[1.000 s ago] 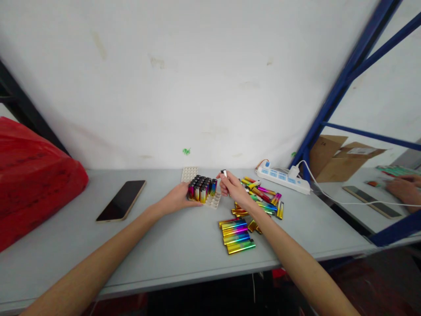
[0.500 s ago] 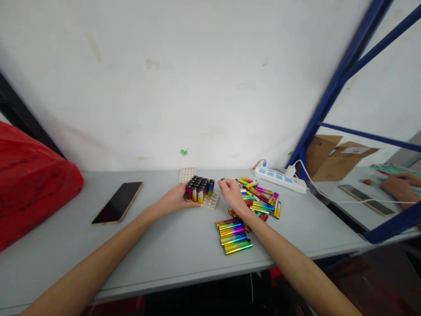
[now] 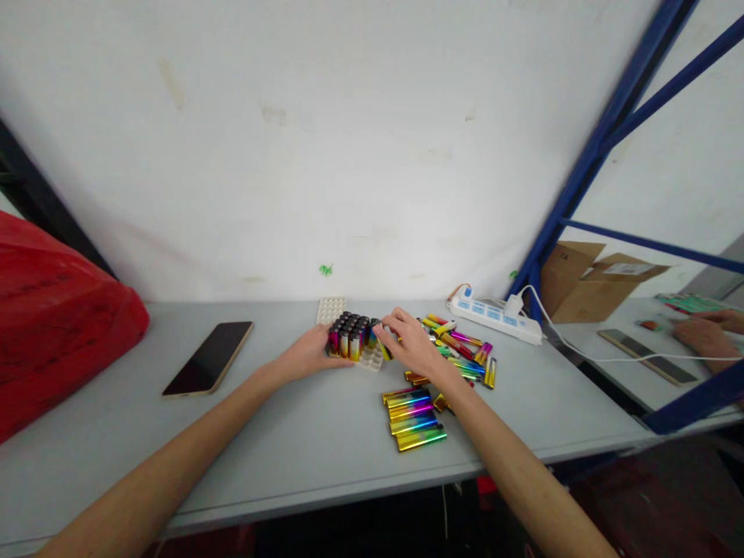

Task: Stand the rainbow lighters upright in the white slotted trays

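My left hand [image 3: 308, 349] wraps the left side of a white holed tray [image 3: 370, 359], its thumb along the front edge. A block of shiny lighters [image 3: 349, 335] with dark tops stands upright in the tray, close against those fingers. Over the tray's right side, my right hand [image 3: 407, 341] is closed on a lighter [image 3: 386, 353] with a yellow lower end, held tilted. Its fingers hide most of that lighter. Right beside this hand lies a loose heap of metallic, many-coloured lighters [image 3: 465, 364]. Nearer the front edge several more lighters [image 3: 411, 418] lie in a row.
Another white holed tray [image 3: 331, 309] lies behind the block. A phone [image 3: 209, 358] rests at left, near a red bag [image 3: 63, 325]. A power strip [image 3: 494, 319] with a white cable stands at the back right, before a blue frame [image 3: 587, 167]. Beyond it another person's hand [image 3: 706, 337] shows.
My right hand has moved left and slightly down, bringing the lighter from beside the tray to over its right side. My left hand stays at the tray.
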Tool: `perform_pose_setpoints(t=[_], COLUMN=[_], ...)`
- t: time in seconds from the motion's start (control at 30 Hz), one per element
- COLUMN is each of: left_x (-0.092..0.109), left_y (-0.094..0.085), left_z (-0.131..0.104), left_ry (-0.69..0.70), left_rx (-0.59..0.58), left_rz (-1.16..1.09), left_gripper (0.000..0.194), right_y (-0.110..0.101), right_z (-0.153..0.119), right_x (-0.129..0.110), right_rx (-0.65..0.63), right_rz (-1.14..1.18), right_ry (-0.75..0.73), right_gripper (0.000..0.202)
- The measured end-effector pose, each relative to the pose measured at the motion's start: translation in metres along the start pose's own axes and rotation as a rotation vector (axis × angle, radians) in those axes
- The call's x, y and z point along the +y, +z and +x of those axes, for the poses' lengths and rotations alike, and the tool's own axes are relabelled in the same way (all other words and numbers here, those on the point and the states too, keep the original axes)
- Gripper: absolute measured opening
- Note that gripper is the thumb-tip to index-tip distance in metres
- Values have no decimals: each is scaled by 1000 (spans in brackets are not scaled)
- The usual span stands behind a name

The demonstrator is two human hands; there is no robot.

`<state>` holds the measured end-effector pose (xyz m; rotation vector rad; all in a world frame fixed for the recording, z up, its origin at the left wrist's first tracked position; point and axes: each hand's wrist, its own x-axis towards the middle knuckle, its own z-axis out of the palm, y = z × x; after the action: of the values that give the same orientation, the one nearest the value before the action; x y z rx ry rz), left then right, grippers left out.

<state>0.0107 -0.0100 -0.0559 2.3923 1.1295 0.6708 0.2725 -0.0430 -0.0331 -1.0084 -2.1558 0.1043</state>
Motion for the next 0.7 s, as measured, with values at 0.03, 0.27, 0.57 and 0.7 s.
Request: perform_pose_setpoints(t=[0.03, 0.27, 0.57, 0.7], left_x=[0, 1, -3, -3], left_y=[0, -1, 1, 2], left_z=[0, 0, 1, 0], left_ry=[3, 22, -5, -16], left_rx=[3, -13, 17, 28], left_rz=[3, -13, 34, 29], left_gripper=[58, 57, 57, 61], right_y=[2, 12, 7, 5], right_z=[0, 0, 3, 5], right_x=[1, 7, -4, -8], right_rx=[-10, -141, -309, -320], right_rz=[-11, -49, -271, -326], right_ry=[3, 38, 95, 174], right_gripper=[37, 32, 33, 38])
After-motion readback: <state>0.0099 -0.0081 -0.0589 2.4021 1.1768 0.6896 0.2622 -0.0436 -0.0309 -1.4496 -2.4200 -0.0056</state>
